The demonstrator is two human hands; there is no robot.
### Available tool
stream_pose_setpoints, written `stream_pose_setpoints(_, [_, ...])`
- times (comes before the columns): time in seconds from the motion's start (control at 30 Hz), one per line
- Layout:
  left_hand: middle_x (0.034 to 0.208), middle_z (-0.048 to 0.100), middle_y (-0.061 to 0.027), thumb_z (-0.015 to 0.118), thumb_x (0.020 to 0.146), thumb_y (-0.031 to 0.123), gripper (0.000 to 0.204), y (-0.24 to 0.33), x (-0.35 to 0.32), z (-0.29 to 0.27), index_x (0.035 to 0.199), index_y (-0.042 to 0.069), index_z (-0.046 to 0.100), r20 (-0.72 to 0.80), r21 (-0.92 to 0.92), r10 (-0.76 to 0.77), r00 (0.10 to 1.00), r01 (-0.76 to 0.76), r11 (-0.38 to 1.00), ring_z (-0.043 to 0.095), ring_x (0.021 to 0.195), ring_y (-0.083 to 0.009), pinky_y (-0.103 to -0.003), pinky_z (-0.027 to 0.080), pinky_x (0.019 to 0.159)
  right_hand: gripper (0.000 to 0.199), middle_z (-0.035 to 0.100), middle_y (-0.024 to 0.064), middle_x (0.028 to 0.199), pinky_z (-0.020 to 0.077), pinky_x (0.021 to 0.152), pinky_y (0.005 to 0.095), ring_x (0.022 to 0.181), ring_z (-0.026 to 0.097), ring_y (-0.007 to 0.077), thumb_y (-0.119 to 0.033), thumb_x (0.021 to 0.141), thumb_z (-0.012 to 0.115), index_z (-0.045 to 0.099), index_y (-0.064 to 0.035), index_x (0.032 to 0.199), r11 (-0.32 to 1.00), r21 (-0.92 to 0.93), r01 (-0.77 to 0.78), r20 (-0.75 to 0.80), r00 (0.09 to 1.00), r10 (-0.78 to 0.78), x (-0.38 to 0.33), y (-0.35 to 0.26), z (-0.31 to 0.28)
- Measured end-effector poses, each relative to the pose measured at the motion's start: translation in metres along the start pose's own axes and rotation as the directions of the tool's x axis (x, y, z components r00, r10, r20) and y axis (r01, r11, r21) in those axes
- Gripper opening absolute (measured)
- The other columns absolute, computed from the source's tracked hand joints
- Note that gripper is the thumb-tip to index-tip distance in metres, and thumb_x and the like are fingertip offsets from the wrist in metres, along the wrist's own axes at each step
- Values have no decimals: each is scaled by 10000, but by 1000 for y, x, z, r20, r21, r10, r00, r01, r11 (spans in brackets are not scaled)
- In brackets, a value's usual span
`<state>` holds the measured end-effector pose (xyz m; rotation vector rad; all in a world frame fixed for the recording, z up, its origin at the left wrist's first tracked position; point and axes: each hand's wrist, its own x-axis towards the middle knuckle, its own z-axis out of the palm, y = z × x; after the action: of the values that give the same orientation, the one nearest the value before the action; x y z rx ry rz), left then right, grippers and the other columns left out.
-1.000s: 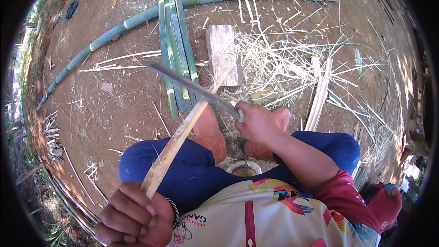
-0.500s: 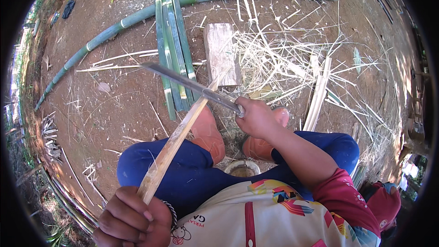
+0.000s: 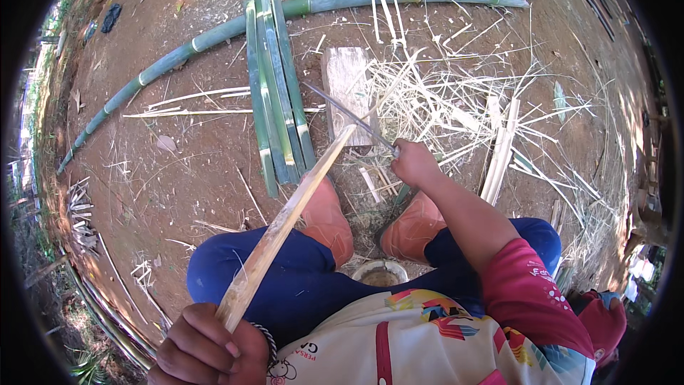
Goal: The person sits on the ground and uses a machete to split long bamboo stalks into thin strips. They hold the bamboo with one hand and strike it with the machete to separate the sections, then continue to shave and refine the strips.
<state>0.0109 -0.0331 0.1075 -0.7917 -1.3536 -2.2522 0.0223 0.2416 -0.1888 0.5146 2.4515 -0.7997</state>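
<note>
Bamboo strip [image 3: 285,224]: a pale, split length is held slanting from the lower left up toward the middle, above the blue-trousered legs; its far tip is met by the knife blade just in front of the wooden block.
Left hand [image 3: 206,346]: the fingers are curled fully around the lower end of the bamboo strip, near the bottom edge of the view; a thin bracelet is worn at the wrist.
Knife [image 3: 349,117]: a long, narrow blade is pointed up and to the left, crossing the tip of the strip; whether the edge is bitten into the bamboo or only laid against it cannot be told from this view.
Right hand [image 3: 415,164]: the fingers are wrapped tight about the knife handle, which is hidden inside the fist; a red sleeve is seen further up the arm.
Wooden block [image 3: 347,93]: a flat, pale slab is laid on the dirt just beyond the blade.
Boots [image 3: 328,217]: two orange boots are planted on the ground, one either side of a shaded gap.
Green slats [image 3: 274,93]: several split green bamboo pieces are bundled side by side, left of the block.
Bamboo pole [image 3: 214,36]: a long whole green stem is laid across the far ground, bent by the lens.
Shavings [image 3: 456,100]: pale slivers are scattered thickly to the right of the block.
</note>
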Motion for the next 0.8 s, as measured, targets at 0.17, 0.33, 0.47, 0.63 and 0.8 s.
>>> stream_pose_setpoints(0.17, [676, 354, 35, 349, 1053, 529, 450, -6, 1, 2, 801, 160, 410, -74, -67, -1, 997, -4, 998, 332, 553, -106, -295, 372, 611, 321, 695, 221, 1002, 533, 860, 473, 963, 671, 380, -161, 826, 588, 629, -64, 1130, 1000, 16, 6, 62, 998, -7, 4, -8, -5])
stream_pose_setpoints(0.33, [575, 333, 49, 433, 1063, 397, 426, 3, 6, -2, 709, 177, 349, -91, -35, -120, 989, 117, 993, 347, 492, -74, -262, 358, 595, 315, 685, 230, 1060, 522, 894, 468, 1011, 661, 384, -159, 826, 584, 635, -45, 1115, 999, 41, -31, 40, 999, 30, 34, 32, 14])
stream_pose_setpoints(0.47, [584, 347, 52, 481, 1037, 452, 439, 8, 6, -5, 715, 163, 403, -161, 41, -131, 978, 140, 989, 362, 501, -75, -265, 348, 593, 286, 685, 234, 1051, 523, 891, 470, 1003, 659, 395, -187, 857, 577, 638, -21, 1083, 994, 80, -77, 64, 995, 72, 11, -1, -1])
stream_pose_setpoints(0.63, [711, 428, 16, 515, 979, 580, 500, 3, 11, -6, 825, 106, 555, -102, -5, -138, 985, 138, 990, 438, 616, -110, -305, 362, 665, 275, 688, 238, 998, 520, 873, 490, 967, 663, 409, -171, 859, 586, 620, -18, 1085, 990, 137, -24, -5, 1000, 25, -54, -51, -26])
stream_pose_setpoints(0.8, [730, 409, -2, 436, 979, 644, 557, 6, 5, -7, 808, 115, 474, -80, 20, -130, 988, 131, 991, 449, 636, -124, -325, 381, 676, 292, 679, 248, 915, 524, 818, 506, 894, 666, 425, -166, 823, 626, 611, -23, 1078, 962, 239, 133, -21, 991, -132, -114, -97, -40])
